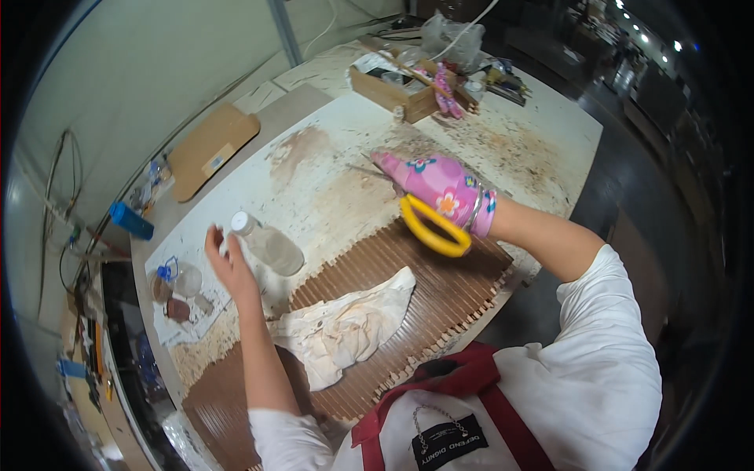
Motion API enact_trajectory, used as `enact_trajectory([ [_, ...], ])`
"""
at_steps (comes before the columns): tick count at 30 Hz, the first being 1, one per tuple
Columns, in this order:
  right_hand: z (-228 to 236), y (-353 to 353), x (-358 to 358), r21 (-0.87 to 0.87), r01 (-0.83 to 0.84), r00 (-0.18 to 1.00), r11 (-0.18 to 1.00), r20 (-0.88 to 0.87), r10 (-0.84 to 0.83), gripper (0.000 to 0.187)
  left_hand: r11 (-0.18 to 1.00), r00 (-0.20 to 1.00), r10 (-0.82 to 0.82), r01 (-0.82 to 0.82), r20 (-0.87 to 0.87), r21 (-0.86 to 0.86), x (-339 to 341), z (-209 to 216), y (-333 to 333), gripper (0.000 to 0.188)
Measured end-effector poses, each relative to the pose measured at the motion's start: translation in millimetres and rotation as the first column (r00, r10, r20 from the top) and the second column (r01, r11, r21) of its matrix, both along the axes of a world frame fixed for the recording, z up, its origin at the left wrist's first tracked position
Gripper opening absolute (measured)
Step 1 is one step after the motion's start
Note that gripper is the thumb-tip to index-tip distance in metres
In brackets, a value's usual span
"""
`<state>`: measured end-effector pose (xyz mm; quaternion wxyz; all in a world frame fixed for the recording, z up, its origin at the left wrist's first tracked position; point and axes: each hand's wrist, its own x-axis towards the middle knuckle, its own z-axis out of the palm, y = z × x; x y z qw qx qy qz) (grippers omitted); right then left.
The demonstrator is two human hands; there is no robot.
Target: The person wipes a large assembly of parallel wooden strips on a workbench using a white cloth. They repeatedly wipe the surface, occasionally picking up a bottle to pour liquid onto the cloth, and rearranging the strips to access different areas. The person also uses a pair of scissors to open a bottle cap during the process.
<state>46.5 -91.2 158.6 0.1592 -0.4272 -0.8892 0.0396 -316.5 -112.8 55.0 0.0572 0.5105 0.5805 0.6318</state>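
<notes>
My right hand (440,184), in a pink flowered glove, is closed on a pair of scissors with a yellow handle (434,228). Thin metal points stick out past its fingertips, above the stained white tabletop. My bare left hand (228,263) is open and empty, its fingers apart, beside a clear bottle (271,247) with a white cap. Whether it touches the bottle I cannot tell. In front of me a crumpled, stained white cloth (345,326) lies on a brown ribbed panel (455,271) made of narrow strips.
A wooden box (385,93) of tools and a plastic bag (455,43) stand at the far edge. Small jars (184,279) sit on paper at the left. A brown board (212,149) and a blue cylinder (131,221) lie along the wall side. Crumbs litter the table (330,188).
</notes>
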Motion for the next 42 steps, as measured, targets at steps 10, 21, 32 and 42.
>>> enact_trajectory([
  [10, -12, -41, -24, 0.007, -0.100, 0.962, 0.995, 0.255, 0.095, 0.055, 0.402, 0.373, -0.519, 0.901, 0.769, -0.165, 182, 35, -96, 0.024],
  [21, -91, -45, 60, -0.589, -0.784, 0.506, 0.198, -0.790, -0.345, 0.063, 0.817, 0.679, -0.416, 0.571, 0.605, -0.079, 232, 36, -83, 0.024],
  [32, -96, -3, 168, -0.312, -0.861, -0.091, 0.401, -0.682, -0.725, 0.058, 0.712, 0.781, -0.560, 0.624, 0.276, -0.323, 341, 4, 4, 0.039],
  [42, -138, 332, 322, -0.558, -0.258, 0.242, 0.789, -0.828, -0.506, 0.037, 0.840, 0.912, 0.077, 0.158, 0.403, -0.519, 226, -13, -123, 0.024],
])
